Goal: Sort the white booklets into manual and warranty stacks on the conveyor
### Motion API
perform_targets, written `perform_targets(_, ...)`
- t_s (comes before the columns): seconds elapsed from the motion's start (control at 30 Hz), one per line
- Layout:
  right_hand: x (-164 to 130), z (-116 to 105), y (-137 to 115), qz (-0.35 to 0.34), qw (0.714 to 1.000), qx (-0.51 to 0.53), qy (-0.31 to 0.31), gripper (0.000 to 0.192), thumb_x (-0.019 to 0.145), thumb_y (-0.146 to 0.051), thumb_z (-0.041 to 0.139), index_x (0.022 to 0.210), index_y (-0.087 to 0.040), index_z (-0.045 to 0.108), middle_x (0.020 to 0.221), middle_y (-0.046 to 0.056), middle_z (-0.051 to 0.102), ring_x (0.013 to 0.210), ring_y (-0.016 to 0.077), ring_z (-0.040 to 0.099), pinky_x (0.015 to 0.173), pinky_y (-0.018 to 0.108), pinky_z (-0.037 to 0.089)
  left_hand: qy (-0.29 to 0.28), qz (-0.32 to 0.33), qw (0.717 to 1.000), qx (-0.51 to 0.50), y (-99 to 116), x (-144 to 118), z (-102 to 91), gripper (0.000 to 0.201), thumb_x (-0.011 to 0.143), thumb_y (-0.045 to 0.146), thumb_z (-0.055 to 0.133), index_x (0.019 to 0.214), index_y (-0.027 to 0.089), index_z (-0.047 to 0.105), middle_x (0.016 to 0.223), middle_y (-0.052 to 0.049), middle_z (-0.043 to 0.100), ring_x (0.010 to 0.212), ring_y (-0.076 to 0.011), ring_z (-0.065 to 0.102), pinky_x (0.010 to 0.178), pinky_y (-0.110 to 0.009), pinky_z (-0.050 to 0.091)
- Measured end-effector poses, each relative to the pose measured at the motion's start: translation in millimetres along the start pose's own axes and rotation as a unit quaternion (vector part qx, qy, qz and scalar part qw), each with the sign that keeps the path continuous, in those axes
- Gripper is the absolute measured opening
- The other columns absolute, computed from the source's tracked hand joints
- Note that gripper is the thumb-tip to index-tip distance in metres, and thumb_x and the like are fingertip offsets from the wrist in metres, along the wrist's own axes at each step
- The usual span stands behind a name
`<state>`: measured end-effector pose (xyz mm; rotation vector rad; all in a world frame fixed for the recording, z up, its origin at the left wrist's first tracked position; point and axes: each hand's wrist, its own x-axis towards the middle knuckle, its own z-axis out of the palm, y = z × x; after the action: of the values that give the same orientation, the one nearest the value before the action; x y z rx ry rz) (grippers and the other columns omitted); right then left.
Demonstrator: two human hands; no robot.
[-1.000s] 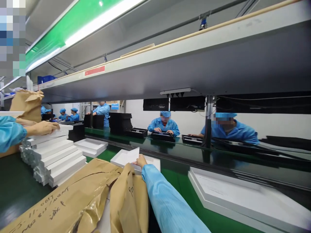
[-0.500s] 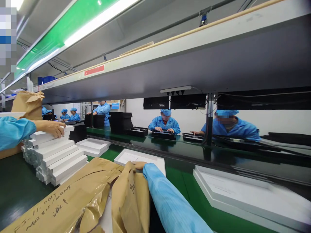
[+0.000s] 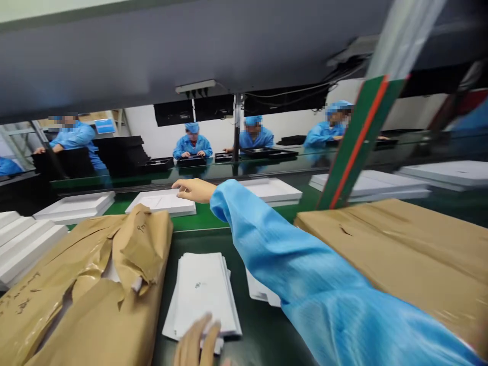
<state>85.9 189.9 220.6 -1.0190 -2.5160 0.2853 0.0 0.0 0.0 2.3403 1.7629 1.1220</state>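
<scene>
My right hand reaches out over a shallow white box on the green belt. Its fingers are stretched toward the left and I see nothing in them; whether they touch the box is unclear. At the bottom edge my left hand, blurred, has its fingers apart by the near end of a stack of white booklets. Contact there cannot be made out. More white sheets lie partly hidden under my right sleeve. A torn brown paper package lies to the left of the booklets.
White boxes stand along the belt, among them an open box and a box farther right. Another brown package lies at right, near a green post. White boxes are piled at left. Co-workers sit across the belt.
The view has swung right and down. My left hand has left the piled white boxes for the booklets. My right hand has left the torn package's edge and now extends over a box.
</scene>
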Motion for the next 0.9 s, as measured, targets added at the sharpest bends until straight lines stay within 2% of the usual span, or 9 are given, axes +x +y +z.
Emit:
perform_targets(0.13, -96, 11, -16, -0.012, 0.993, 0.084, 0.085, 0.024, 0.083, -0.014, 0.049, 0.107, -0.012, 0.051, 0.088, 0.002, 0.060, 0.082, 0.0124, 0.054, 0.076, 0.023, 0.041, -0.049, -0.014, 0.988, 0.149, 29, 9, 16.6, 0.061, 0.069, 0.018, 0.061, 0.125, 0.008, 0.039, 0.132, -0.023, 0.027, 0.120, -0.0368, 0.025, 0.091, -0.052, 0.032)
perform_targets(0.2, -137, 27, -19, -0.023, 0.981, 0.156, 0.109, 0.021, 0.082, -0.012, 0.050, 0.103, -0.011, 0.053, 0.087, 0.002, 0.060, 0.081, 0.0120, 0.055, 0.074, 0.022, 0.041, -0.105, -0.031, 0.982, 0.155, 29, 21, 11.7, 0.052, 0.073, 0.021, 0.056, 0.120, 0.003, 0.042, 0.128, -0.024, 0.034, 0.119, -0.0351, 0.029, 0.091, -0.048, 0.033)
perform_targets(0.27, -171, 46, -18, -0.026, 0.968, 0.219, 0.121, 0.021, 0.082, -0.010, 0.049, 0.101, -0.013, 0.054, 0.087, 0.002, 0.060, 0.082, 0.0115, 0.055, 0.074, 0.021, 0.042, -0.150, -0.038, 0.981, 0.118, 24, 29, -0.5, 0.038, 0.080, 0.024, 0.046, 0.113, 0.004, 0.048, 0.117, -0.021, 0.048, 0.110, -0.0297, 0.044, 0.087, -0.040, 0.039)
perform_targets(0.37, -206, 73, -10, 0.020, 0.951, 0.279, 0.131, 0.020, 0.081, -0.009, 0.047, 0.099, -0.015, 0.054, 0.083, 0.000, 0.061, 0.077, 0.0115, 0.056, 0.072, 0.022, 0.042, -0.159, -0.059, 0.983, 0.066, 19, 31, -21.6, 0.026, 0.085, 0.024, 0.033, 0.100, 0.012, 0.051, 0.094, -0.014, 0.063, 0.085, -0.0244, 0.060, 0.072, -0.032, 0.046)
perform_targets(0.5, -229, 108, 6, 0.095, 0.952, 0.265, 0.122, 0.018, 0.080, -0.009, 0.045, 0.094, -0.013, 0.056, 0.081, 0.003, 0.060, 0.075, 0.0145, 0.056, 0.070, 0.025, 0.044, -0.112, -0.093, 0.987, 0.068, 21, 30, -38.4, 0.020, 0.084, 0.026, 0.031, 0.081, 0.019, 0.049, 0.075, -0.006, 0.065, 0.070, -0.0217, 0.062, 0.060, -0.026, 0.043)
perform_targets(0.6, -237, 136, 11, 0.073, 0.977, 0.154, 0.124, 0.023, 0.077, -0.006, 0.046, 0.097, -0.010, 0.057, 0.100, 0.009, 0.055, 0.094, 0.0189, 0.049, 0.086, 0.031, 0.040, -0.087, -0.126, 0.986, 0.070, 22, 31, -44.5, 0.021, 0.081, 0.031, 0.030, 0.075, 0.021, 0.048, 0.069, -0.004, 0.062, 0.063, -0.0204, 0.060, 0.055, -0.025, 0.039)
perform_targets(0.7, -241, 157, 6, 0.033, 0.993, 0.050, 0.106, 0.041, 0.075, -0.006, 0.042, 0.115, -0.011, 0.048, 0.123, 0.010, 0.042, 0.114, 0.0225, 0.034, 0.091, 0.037, 0.038, -0.035, -0.154, 0.988, 0.001, 17, 32, -49.6, 0.026, 0.078, 0.041, 0.034, 0.072, 0.020, 0.048, 0.068, -0.004, 0.061, 0.064, -0.0206, 0.058, 0.054, -0.024, 0.040)
perform_targets(0.8, -243, 166, 1, 0.011, 0.998, -0.005, 0.055, 0.049, 0.073, -0.007, 0.040, 0.121, -0.016, 0.042, 0.131, 0.007, 0.033, 0.119, 0.0222, 0.028, 0.085, 0.040, 0.041, 0.000, -0.165, 0.982, -0.086, 11, 32, -52.9, 0.029, 0.073, 0.048, 0.041, 0.067, 0.020, 0.045, 0.062, -0.003, 0.057, 0.062, -0.0204, 0.056, 0.052, -0.024, 0.041)
perform_targets(0.9, -243, 166, 2, 0.013, 0.999, -0.001, 0.038, 0.049, 0.072, -0.007, 0.041, 0.120, -0.017, 0.044, 0.131, 0.006, 0.033, 0.119, 0.0217, 0.029, 0.085, 0.040, 0.042, -0.026, -0.185, 0.970, -0.154, 6, 30, -51.3, 0.032, 0.071, 0.051, 0.045, 0.066, 0.019, 0.044, 0.069, -0.006, 0.058, 0.071, -0.0224, 0.058, 0.058, -0.027, 0.046)
